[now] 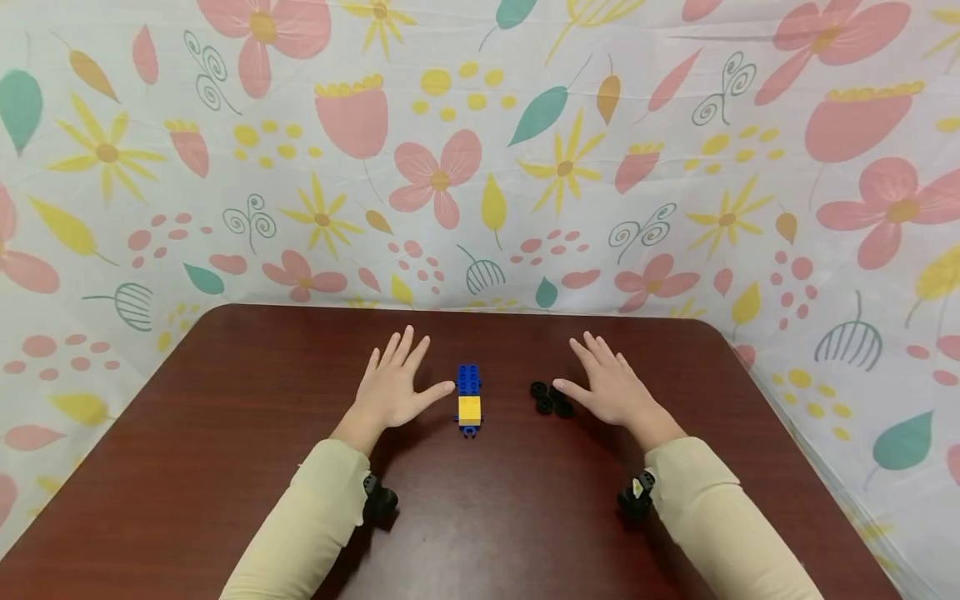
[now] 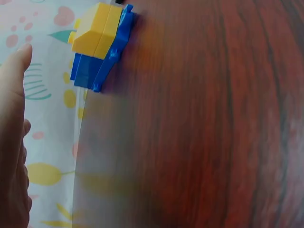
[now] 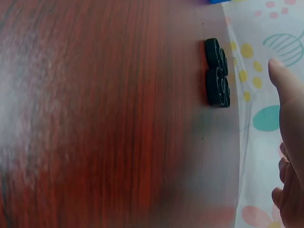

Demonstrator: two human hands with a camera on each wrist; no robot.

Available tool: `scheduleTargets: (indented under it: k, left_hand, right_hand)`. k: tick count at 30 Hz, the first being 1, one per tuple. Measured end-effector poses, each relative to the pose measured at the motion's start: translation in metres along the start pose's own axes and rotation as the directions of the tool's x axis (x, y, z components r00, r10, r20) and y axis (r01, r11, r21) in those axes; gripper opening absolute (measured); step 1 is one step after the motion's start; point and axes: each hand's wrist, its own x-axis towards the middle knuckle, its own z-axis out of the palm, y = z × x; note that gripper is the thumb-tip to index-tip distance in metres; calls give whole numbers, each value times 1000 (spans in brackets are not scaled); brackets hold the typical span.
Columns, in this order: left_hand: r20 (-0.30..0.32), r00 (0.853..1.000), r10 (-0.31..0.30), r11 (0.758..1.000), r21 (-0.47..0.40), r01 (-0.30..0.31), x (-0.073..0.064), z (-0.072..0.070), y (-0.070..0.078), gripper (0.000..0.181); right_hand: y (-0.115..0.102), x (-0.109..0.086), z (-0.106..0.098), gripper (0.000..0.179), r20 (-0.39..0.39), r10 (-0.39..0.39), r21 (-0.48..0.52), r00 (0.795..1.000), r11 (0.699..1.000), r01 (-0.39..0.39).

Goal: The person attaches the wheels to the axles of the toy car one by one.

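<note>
In the head view a toy car body [image 1: 468,382] of blue and yellow building bricks lies near the middle of the table. Its yellow brick [image 2: 97,31] has a sloped side in the left wrist view, over a blue base with small axle pegs. My left hand [image 1: 392,392] is spread out to the left of it, thumb tip right beside the blue brick. Several black toy wheels [image 1: 543,405] lie grouped to the right of the car body. My right hand [image 1: 611,387] is spread beside them, its thumb overlapping the wheels in the head view. Neither hand holds anything.
The dark brown wooden table [image 1: 495,517] reaches back to a flower-patterned cloth [image 1: 480,167] hanging behind it. A small black camera is strapped to each wrist, below the light sleeves [image 1: 307,517].
</note>
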Motion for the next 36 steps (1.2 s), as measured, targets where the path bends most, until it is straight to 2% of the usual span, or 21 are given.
scheduleTargets:
  k: [14, 19, 26, 32, 36]
  left_hand:
    - [72, 997, 37, 998, -62, -33, 6, 10, 20, 104]
    - [80, 995, 62, 994, -90, -55, 7, 13, 25, 108]
    - [79, 993, 90, 984, -159, -76, 10, 21, 33, 117]
    - [113, 988, 107, 970, -228, -80, 12, 24, 40, 121]
    - [142, 985, 97, 963, -264, -57, 15, 25, 43, 123]
  right_hand:
    - [-14, 1, 6, 89, 32, -15, 99, 999, 995, 12]
    - [-19, 3, 8, 88, 46, -12, 129, 999, 992, 6]
    - [-27, 7, 15, 89, 62, 2, 149, 998, 989, -11]
    - [-33, 9, 21, 84, 71, 7, 174, 997, 984, -20]
    - [-36, 10, 24, 80, 80, 19, 183, 997, 983, -34]
